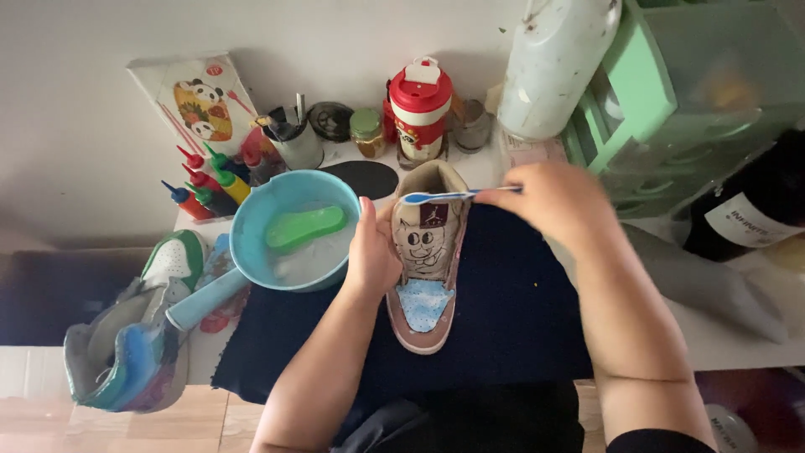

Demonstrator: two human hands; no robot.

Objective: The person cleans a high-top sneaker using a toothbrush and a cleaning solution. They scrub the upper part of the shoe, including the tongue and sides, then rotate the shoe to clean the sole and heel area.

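— What do you have in the head view?

— I see a shoe [426, 256] lying on a dark cloth [511, 310] on the bench [729, 335], toe toward me. The left hand [371, 252] is clasped around its side, steadying it. The right hand [549, 197] is closed on a toothbrush [440, 197], with the bristle end resting across the tongue near the collar.

— How far along does the cleaning look?

— Partway, I'd judge. There is pale foam over the toe cap, so that part seems scrubbed but not wiped. The brush sits at the top of the tongue; the sides and heel show no suds that I can make out.

— And the water?

— A blue basin [293, 231] stands just left of the shoe, touching the cloth's edge, with sudsy water and a green insole [306, 226] in it. A black insole [365, 178] lies behind it.

— Anything else waiting?

— A green and white shoe [172, 256] and a grey one [126, 352] sit at the bench's left end, both dry-looking. Squeeze bottles [205, 189] and a red cup [419, 109] stand along the wall.
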